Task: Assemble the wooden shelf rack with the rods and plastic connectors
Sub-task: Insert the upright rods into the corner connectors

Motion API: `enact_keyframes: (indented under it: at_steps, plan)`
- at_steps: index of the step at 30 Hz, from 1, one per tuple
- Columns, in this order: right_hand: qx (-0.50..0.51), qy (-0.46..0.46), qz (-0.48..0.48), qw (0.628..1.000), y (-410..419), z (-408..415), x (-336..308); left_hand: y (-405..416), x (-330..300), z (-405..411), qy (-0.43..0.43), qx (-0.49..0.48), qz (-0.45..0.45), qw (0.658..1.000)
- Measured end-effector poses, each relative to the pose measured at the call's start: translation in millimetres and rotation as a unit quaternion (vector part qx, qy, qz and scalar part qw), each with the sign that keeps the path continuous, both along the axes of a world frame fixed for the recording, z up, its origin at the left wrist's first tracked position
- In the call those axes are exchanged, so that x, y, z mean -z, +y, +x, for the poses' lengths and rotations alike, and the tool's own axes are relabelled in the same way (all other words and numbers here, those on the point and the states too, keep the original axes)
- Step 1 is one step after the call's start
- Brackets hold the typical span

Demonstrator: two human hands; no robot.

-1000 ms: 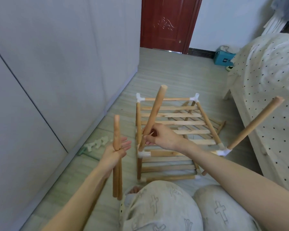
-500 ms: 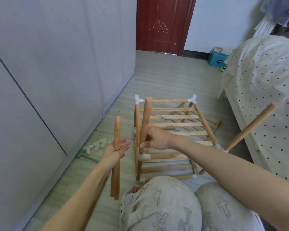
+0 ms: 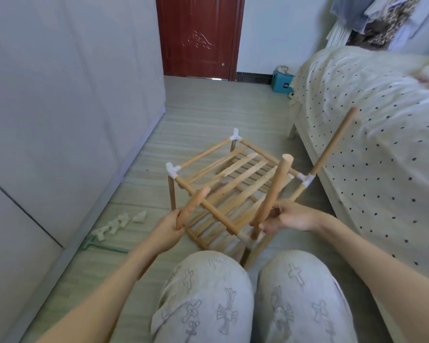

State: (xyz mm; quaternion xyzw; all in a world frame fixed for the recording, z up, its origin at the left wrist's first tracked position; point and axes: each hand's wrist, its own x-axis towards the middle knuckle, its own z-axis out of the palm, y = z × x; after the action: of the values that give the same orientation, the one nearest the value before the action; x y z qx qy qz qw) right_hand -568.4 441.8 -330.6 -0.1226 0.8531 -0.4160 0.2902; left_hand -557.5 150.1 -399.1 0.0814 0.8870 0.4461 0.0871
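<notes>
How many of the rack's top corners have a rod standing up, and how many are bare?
Corners with a rod: 2 (rod by the bed; rod held by the right hand)
Bare connectors: 2 (far connector; connector by the wall)
Total: 4 corners

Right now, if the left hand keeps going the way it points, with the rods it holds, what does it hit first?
Probably the rack's near top rail. The left hand grips rods angled up and to the right, and their blurred tips already overlap that rail in the picture. Depth is unclear, so they may pass above it.
</notes>
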Motion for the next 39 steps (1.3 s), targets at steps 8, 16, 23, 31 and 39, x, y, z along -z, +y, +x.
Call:
enact_keyframes:
  at_steps: [8, 16, 23, 31, 39]
  plan:
    - [0.228, 0.087, -0.098, 0.965, 55.7, 39.1, 15.9, 51.2, 35.5, -66.1, 0.119, 0.183, -0.316, 0.923]
    - [0.395, 0.171, -0.214, 0.877, 15.2, 33.5, 25.5, 59.0, 52.4, -50.8, 0.164, 0.146, -0.365, 0.905]
    - [0.462, 0.212, -0.318, 0.800, 17.4, 19.0, 43.0, 48.1, 68.9, -23.7, 0.178, 0.137, -0.295, 0.929]
    - [0.338, 0.160, -0.331, 0.867, 47.0, 9.3, 48.3, 50.8, 67.8, -25.1, 0.196, 0.162, -0.273, 0.928]
    - [0.521, 0.300, -0.253, 0.758, 18.4, 11.0, 62.5, 59.0, 63.9, -19.9, 0.205, 0.133, -0.282, 0.928]
